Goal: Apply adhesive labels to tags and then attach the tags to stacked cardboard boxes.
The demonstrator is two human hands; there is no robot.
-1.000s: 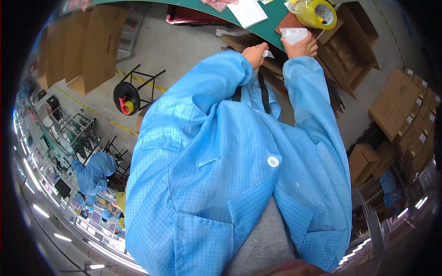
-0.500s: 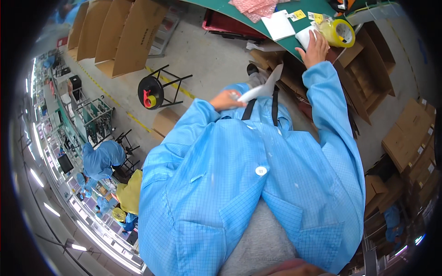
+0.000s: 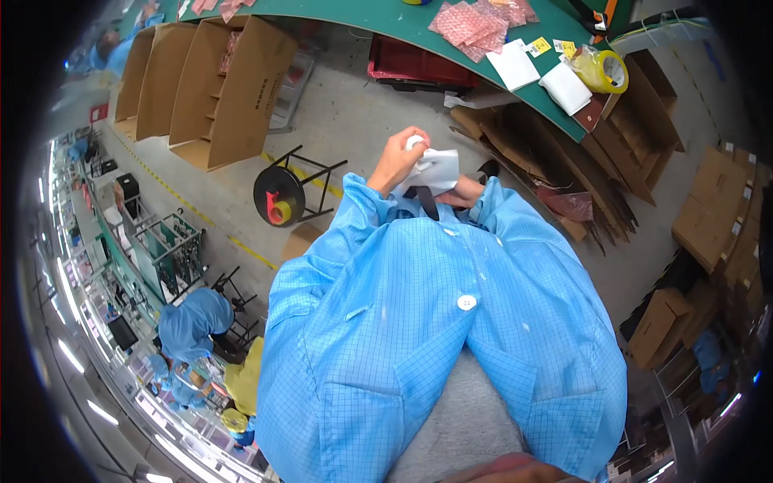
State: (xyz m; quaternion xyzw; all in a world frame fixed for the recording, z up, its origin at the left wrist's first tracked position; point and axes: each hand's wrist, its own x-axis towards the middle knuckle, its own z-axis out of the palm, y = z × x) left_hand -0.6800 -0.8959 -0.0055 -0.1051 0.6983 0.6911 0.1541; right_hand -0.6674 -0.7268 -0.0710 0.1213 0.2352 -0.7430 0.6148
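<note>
Right hand (image 3: 465,191) has moved from the corner of the tabletop (image 3: 386,21) to the white sheet (image 3: 439,171), off the near edge; left hand (image 3: 394,163) fingers clamp it, apparently for steadiness; the right's I cannot tell.

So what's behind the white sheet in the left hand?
Part of the right hand shows past the white sheet; the rest of that hand is covered, so its grip can't be told.

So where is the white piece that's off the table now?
Head view, just above centre: the white piece is in the left hand, in front of the blue coat, with the right hand close at its lower right.
</note>
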